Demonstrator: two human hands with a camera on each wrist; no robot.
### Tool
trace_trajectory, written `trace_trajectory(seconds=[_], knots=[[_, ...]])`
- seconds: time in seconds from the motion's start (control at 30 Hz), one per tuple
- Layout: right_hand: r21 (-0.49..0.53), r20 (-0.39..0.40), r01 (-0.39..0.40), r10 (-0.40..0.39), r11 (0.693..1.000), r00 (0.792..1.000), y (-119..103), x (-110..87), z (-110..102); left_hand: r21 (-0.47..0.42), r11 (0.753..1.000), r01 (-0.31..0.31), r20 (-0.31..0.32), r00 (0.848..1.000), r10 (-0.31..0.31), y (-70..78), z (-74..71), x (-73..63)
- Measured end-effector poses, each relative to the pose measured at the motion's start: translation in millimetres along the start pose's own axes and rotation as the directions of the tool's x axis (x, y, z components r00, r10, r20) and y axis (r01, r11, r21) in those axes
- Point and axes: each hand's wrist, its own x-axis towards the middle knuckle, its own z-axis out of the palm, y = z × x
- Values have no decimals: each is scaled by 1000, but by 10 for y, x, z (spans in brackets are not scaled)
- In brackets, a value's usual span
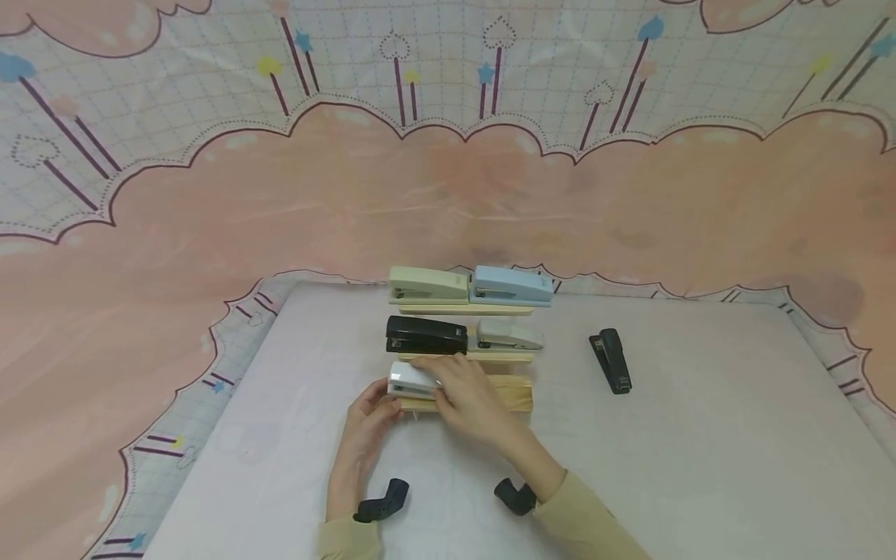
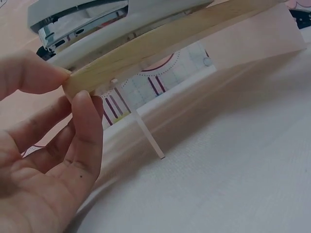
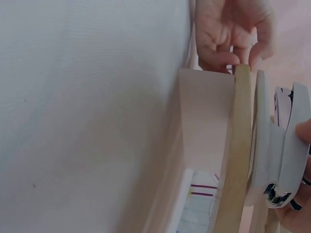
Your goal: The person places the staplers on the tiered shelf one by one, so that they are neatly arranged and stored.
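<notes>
A white stapler lies at the left end of the lowest wooden shelf board of a tiered stand. My right hand holds this stapler from above, its fingers over the top arm. In the right wrist view, only some fingers show at the stapler's side. My left hand pinches the board's left end between thumb and fingers, seen closely in the left wrist view. Clear supports hold the board above the white tabletop.
Behind, the middle tier bears a black stapler and a whitish one. A green stapler and a blue stapler sit on the top tier. Another black stapler lies on the table to the right.
</notes>
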Motion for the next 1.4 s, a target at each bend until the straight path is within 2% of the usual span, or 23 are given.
trace_trajectory(seconds=[0.33,0.57,0.73,0.9,1.13,1.4], knots=[[-46,21,23,-22,999,1000,9,19,51,-1,1000,-1,18,1000,1,-5,-34,14],[-28,32,10,-9,1000,999,-8,30,47,34,999,-5,9,1000,5,-3,-36,18],[-15,28,-3,4,1000,1000,-16,26,57,21,1000,-4,6,1000,4,-19,-33,21],[4,-19,-8,8,1000,1000,-23,15,85,12,1000,2,4,1000,-2,-24,-22,11],[44,-88,-32,36,999,995,-13,-23,132,13,999,-31,9,999,31,-31,-17,-11],[88,-154,-71,83,994,985,24,-104,38,11,1000,1,-8,1000,-1,-32,2,-20]])
